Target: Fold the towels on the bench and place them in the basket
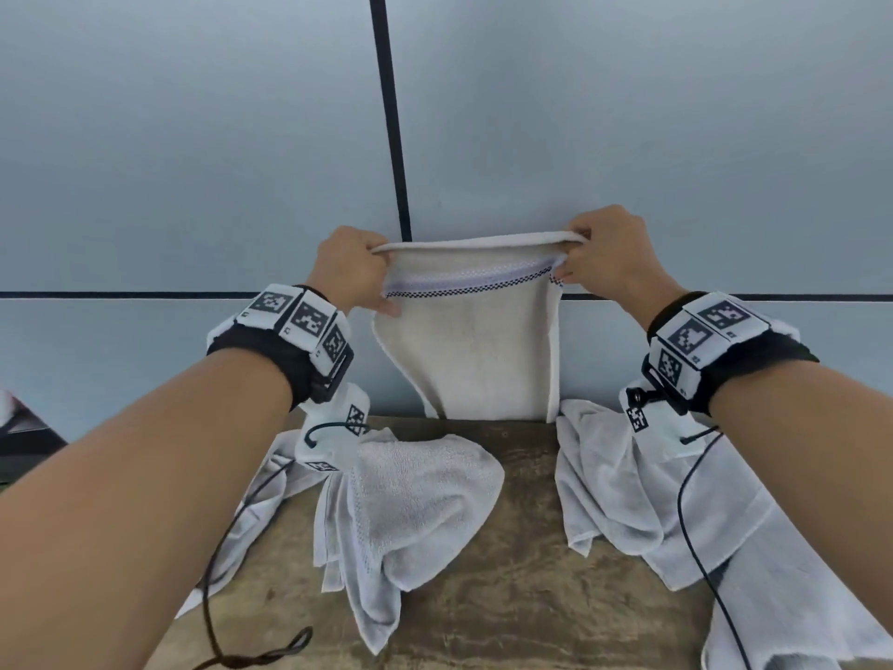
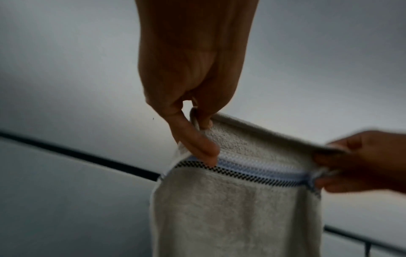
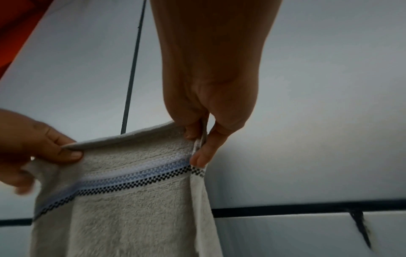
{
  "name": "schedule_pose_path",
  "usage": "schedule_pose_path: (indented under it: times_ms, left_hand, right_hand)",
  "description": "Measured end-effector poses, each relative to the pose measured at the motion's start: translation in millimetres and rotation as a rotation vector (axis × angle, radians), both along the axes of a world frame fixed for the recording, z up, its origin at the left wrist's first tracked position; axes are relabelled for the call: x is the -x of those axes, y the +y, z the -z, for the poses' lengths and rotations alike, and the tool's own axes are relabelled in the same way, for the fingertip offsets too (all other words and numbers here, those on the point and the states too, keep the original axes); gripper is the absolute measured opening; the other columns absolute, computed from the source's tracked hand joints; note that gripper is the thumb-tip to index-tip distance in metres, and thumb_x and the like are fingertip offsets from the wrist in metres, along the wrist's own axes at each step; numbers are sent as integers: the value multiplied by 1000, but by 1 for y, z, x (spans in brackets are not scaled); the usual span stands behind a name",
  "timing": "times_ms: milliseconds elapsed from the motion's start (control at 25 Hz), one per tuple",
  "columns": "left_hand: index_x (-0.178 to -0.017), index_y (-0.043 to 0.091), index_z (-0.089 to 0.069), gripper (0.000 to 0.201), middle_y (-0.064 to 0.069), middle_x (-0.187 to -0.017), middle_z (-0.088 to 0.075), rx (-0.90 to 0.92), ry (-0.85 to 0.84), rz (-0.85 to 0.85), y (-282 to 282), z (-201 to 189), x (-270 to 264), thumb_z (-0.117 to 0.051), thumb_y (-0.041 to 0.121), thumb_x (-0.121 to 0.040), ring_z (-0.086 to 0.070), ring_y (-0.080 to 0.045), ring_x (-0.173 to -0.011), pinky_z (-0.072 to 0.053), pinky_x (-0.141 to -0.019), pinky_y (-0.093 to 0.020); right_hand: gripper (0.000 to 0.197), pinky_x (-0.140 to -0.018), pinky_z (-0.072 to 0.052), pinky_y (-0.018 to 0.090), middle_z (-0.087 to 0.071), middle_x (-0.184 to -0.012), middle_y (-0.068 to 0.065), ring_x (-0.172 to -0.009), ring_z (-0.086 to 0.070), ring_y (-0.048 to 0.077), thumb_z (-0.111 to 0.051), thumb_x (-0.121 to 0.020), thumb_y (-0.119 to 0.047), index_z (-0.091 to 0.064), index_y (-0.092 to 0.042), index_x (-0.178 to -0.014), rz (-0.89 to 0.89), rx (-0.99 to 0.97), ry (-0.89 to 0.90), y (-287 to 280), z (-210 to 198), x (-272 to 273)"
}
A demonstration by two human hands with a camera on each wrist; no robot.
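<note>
A beige towel (image 1: 476, 350) with a blue and black checked band hangs in the air in front of the wall, its lower end reaching the back of the wooden bench (image 1: 507, 597). My left hand (image 1: 355, 270) pinches its top left corner, and my right hand (image 1: 606, 251) pinches its top right corner. The towel (image 2: 239, 208) fills the lower part of the left wrist view, where my left hand (image 2: 202, 135) pinches its edge between thumb and fingers. In the right wrist view my right hand (image 3: 197, 144) pinches the doubled edge of the towel (image 3: 131, 217). No basket is in view.
Two crumpled white towels lie on the bench: one at the centre left (image 1: 410, 505), another at the right (image 1: 667, 505) hanging over the edge. A grey panelled wall (image 1: 193, 162) stands directly behind the bench. Dark cables (image 1: 222, 573) trail from my wrists.
</note>
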State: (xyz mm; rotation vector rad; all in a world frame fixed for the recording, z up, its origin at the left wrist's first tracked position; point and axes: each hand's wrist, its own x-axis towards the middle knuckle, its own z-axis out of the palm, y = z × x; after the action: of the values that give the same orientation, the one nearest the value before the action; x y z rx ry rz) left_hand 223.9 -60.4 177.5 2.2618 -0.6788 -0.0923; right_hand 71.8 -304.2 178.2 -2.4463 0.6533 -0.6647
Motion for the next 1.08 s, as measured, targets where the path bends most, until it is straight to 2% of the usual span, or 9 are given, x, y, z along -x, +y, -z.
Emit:
schedule_pose_path:
  times_ms: [40, 120, 320, 520, 600, 760, 840, 960, 1080]
  left_hand:
    - [-84, 3, -69, 8, -15, -83, -64, 136, 63, -9, -1, 2, 1, -65, 2, -77, -72, -36, -85, -60, -78, -47]
    - [-83, 3, -71, 13, -12, -75, -59, 282, 9, -42, -3, 1, 4, -58, 3, -84, -65, -26, -70, -57, -71, -37]
    - [-94, 8, -73, 17, -9, -69, -56, 163, -273, 40, 15, 4, 32, -56, 7, -97, -44, -15, -53, -36, -45, -13]
    - [-101, 7, -75, 21, -10, -73, -63, -52, -319, 108, 55, 28, 54, -57, 0, -93, -53, -24, -58, -39, -53, -19]
    - [-97, 5, -75, 21, -11, -74, -66, -76, -322, 116, 75, 31, 69, -57, -4, -90, -56, -26, -63, -41, -57, -24]
    - [-85, 4, -73, 14, -4, -64, -61, -64, -251, 140, 114, 37, 108, -64, 10, -93, -44, -11, -53, -34, -51, -12]
    - [-81, 0, -68, 26, -9, -64, -58, -77, -172, 173, 134, 41, 129, -62, 20, -97, -41, -10, -52, -33, -50, -14]
    - [-79, -3, -54, 41, -2, -62, -42, -96, -39, 257, 160, 46, 159, -55, 32, -101, -33, -3, -49, -29, -51, -16]
    - [-92, 0, -63, 45, -2, -63, -46, -232, 11, 290, 178, 47, 179, -52, 43, -99, -38, -2, -47, -33, -53, -17]
  right_hand:
    - [13, -48, -35, 22, -53, -63, 11, -58, -47, 24, -67, -78, 2, -61, -3, -67, -1, -13, -42, -1, 2, 2]
    - [11, -50, -35, 26, -54, -67, 13, -60, -44, 25, -62, -85, -3, -65, 2, -75, -2, 12, -119, -2, 4, 9]
    - [14, -61, -32, 28, -66, -81, 14, -73, -56, 29, -63, -92, -10, -71, 0, -86, -79, 186, -160, 1, 22, 44]
    - [8, -73, -53, 40, -71, -76, 7, -73, -68, 32, -68, -91, -11, -76, -12, -91, -107, -15, -193, 17, 51, 98]
    - [7, -74, -52, 33, -71, -77, 2, -74, -66, 25, -70, -91, -14, -76, -15, -90, -120, -66, -221, 32, 54, 122]
    - [10, -61, -42, 9, -70, -77, -4, -66, -58, 5, -67, -94, -20, -73, -18, -86, -190, -158, -185, 62, 65, 170]
    - [19, -57, -37, 13, -60, -65, -11, -59, -50, 3, -62, -97, -24, -67, -22, -79, -200, -183, -129, 77, 70, 194]
    - [29, -59, -34, 26, -46, -57, -11, -54, -40, 5, -54, -101, -26, -56, -16, -74, -260, -186, -51, 94, 78, 227]
    - [31, -69, -44, 37, -61, -71, 0, -67, -54, 16, -52, -100, -37, -65, -12, -86, -349, -179, 25, 106, 79, 257]
